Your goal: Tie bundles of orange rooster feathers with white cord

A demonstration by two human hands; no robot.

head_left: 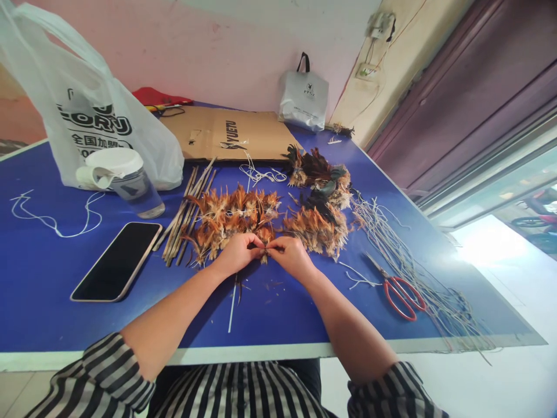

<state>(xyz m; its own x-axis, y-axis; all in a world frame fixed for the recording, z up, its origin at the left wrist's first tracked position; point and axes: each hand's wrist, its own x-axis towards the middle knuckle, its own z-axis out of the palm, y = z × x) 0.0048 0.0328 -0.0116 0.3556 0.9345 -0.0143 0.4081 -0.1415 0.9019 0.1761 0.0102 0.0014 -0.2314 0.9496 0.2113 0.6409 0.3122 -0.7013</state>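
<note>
My left hand and my right hand meet above the blue table, fingers pinched together on a small bunch of orange-brown feathers. A thin white stick lies on the table below my left wrist. A pile of orange feathers lies just beyond my hands, and another pile sits to the right. Dark feathers lie further back.
Thin brown sticks lie left of the feathers. A black phone, a lidded jar and a white plastic bag are on the left. Red-handled scissors and loose strings are on the right. Flat cardboard lies at the back.
</note>
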